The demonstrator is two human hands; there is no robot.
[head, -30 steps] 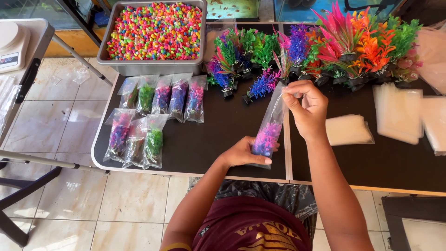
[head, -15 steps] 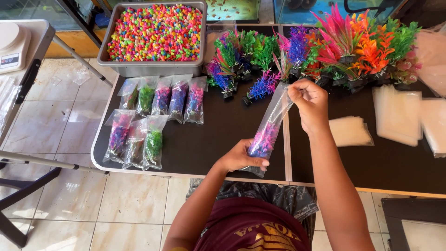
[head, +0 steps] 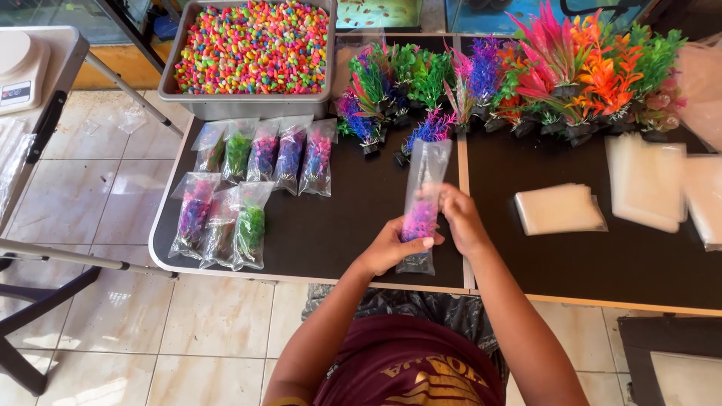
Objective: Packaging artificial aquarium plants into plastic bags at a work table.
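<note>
A clear plastic bag (head: pixel 425 174) with a pink and purple plastic plant (head: pixel 418 219) inside stands upright over the black table (head: pixel 361 225). My left hand (head: pixel 391 246) grips the bag's lower part around the plant. My right hand (head: pixel 460 218) presses against the bag's right side at mid height, blurred by motion. The bag's open top points toward the far side of the table.
Several bagged plants (head: pixel 256 188) lie in two rows at the table's left. A grey tray of coloured pebbles (head: pixel 252 53) sits at the back left. Loose plastic plants (head: pixel 526 75) line the back. Stacks of empty bags (head: pixel 560 209) lie at right. A scale (head: pixel 19 64) stands far left.
My right hand slid down from the bag's top to its middle. The bag moved from tilted to nearly upright and closer to me.
</note>
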